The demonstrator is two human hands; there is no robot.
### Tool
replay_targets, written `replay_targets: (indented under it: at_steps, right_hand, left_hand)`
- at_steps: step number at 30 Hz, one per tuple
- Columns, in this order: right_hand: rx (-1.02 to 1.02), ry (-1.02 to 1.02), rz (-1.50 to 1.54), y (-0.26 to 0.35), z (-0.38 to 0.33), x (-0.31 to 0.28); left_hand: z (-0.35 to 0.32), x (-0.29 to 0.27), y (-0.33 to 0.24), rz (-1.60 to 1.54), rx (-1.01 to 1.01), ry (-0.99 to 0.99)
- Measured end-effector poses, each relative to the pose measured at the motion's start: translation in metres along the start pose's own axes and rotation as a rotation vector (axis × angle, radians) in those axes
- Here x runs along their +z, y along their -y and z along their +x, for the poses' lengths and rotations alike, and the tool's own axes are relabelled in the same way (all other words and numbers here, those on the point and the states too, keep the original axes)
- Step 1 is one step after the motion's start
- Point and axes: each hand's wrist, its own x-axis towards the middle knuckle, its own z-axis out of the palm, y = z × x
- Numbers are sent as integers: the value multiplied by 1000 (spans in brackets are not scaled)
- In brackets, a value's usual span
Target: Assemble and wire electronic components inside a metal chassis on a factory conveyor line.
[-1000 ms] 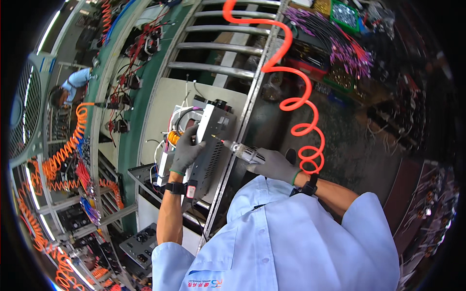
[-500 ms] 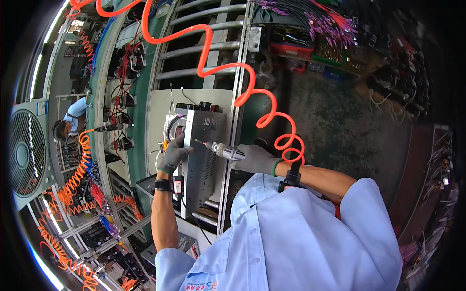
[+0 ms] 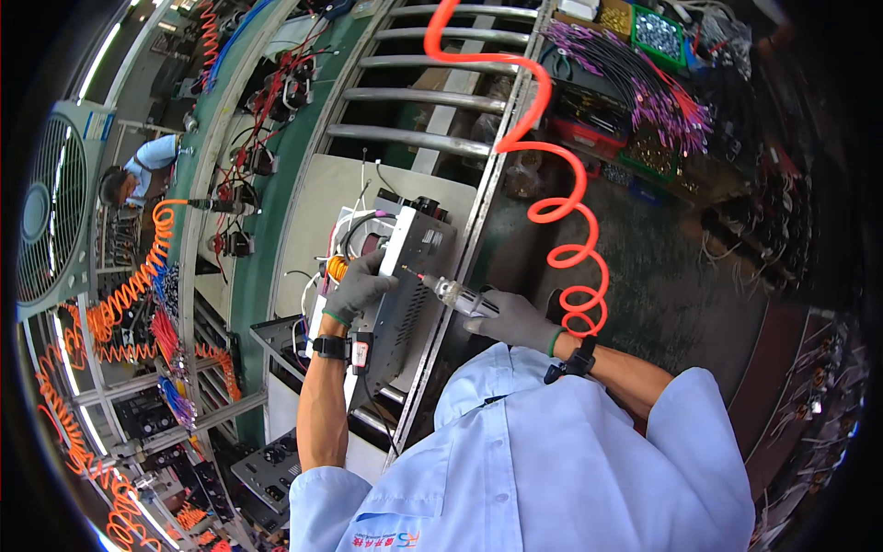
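Observation:
My left hand (image 3: 357,287), in a grey glove, grips the side of a grey metal power-supply case (image 3: 411,267) that stands tilted on the white bench board (image 3: 322,202). In my right hand (image 3: 511,319), also gloved, I hold a pneumatic screwdriver (image 3: 454,294) with its bit tip touching the case's perforated face. A coiled orange air hose (image 3: 561,207) runs from the tool up and away. Wires and an orange coil show inside the case's open end, next to my left fingers.
A roller conveyor (image 3: 432,92) lies beyond the board. Bins of purple-tipped wires (image 3: 635,87) and small parts sit at the upper right. Another person in a blue shirt (image 3: 147,166) works at the far left near a fan (image 3: 51,216). Similar units (image 3: 267,469) sit below.
The view has shifted. My left hand stays on the case while the screwdriver tip has moved a little along the case's face.

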Motion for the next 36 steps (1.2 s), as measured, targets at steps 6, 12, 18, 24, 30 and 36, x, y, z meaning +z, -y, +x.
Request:
replay_targets:
  at_steps: [6,12,18,24,30,36]
  right_hand:
    - [45,-46,-138,17,-1,-16]
    - [67,41,-154,36,3,-22]
    - [228,153,202,27,-1,-9]
    - [209,148,229,24,1,-7]
    - [159,42,12,27,2,-8]
    - [170,32,-27,36,3,-6]
  left_hand:
    - [2,-3,-2,49,-1,27]
    - [-1,-1,3,196,-18,7]
    - [-5,11,-22,803,-63,-90]
    - [-9,26,-11,827,-102,-279]
    - [-2,30,10,636,39,-411]
    - [0,30,7,576,52,-382]
